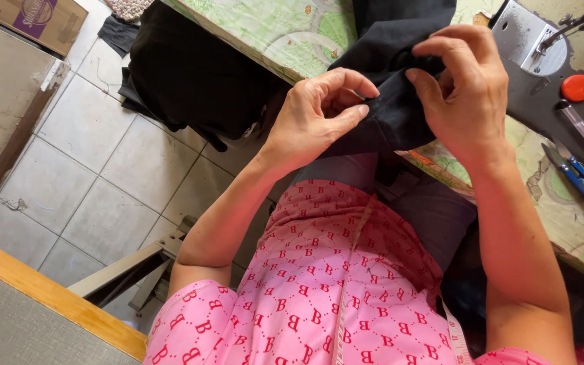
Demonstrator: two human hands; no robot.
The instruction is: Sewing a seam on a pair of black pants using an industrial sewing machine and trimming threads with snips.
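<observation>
My left hand (315, 115) pinches the edge of a black cloth (393, 115) between thumb and fingers. Opposite it, my right hand (464, 88) grips the same cloth from the other side, its fingers curled over the fold. The cloth runs up over the edge of a sewing table (285, 34) covered in a green patterned sheet. I wear a pink patterned top, and a measuring tape (349, 270) hangs down my front.
A sewing machine's metal plate and needle (532, 40) sit at the upper right, beside an orange round cap (578, 88), a pencil-like tool and blue-handled snips (579, 176). More dark fabric (190, 74) hangs off the table's left. A cardboard box (35, 20) stands on the tiled floor.
</observation>
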